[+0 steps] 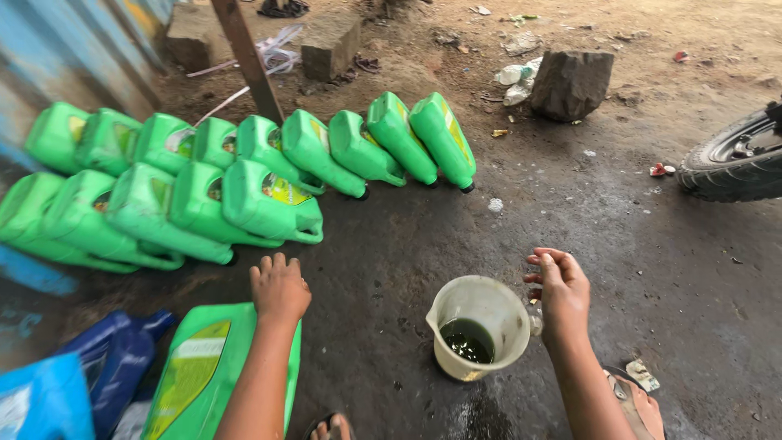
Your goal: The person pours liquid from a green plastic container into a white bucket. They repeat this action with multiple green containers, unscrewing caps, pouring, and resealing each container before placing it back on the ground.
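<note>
Your left hand (279,287) rests with its fingers loosely spread over the top end of a green jug (213,373) that lies flat on the ground at the lower left; the palm faces down and seems to touch the jug's upper edge, pinching nothing. Your right hand (560,287) hangs beside a translucent plastic measuring jug (479,324), the fingers curled inward with the thumb close to them; it sits right at the jug's handle side, but you cannot tell whether it truly grips the handle, since the hand hides it. That measuring jug stands upright on the dark, oil-stained floor (603,220) between your two forearms, its spout turned left, and a shallow pool of dark liquid (467,339) lies in its bottom.

Beyond your left hand, two rows of green jugs (244,163) lie tipped on their sides, packed touching one another, necks pointing toward you and to the right. Blue containers (81,379) crowd the lower left corner, just beside the flat green jug. A wooden post (248,57) leans up behind the rows. Farther off on the dirt sit a grey stone (572,83) and a concrete block (330,42), well apart from you. A motorcycle tyre (733,159) pokes in from the right edge. Your sandalled foot (639,399) shows near your right forearm
</note>
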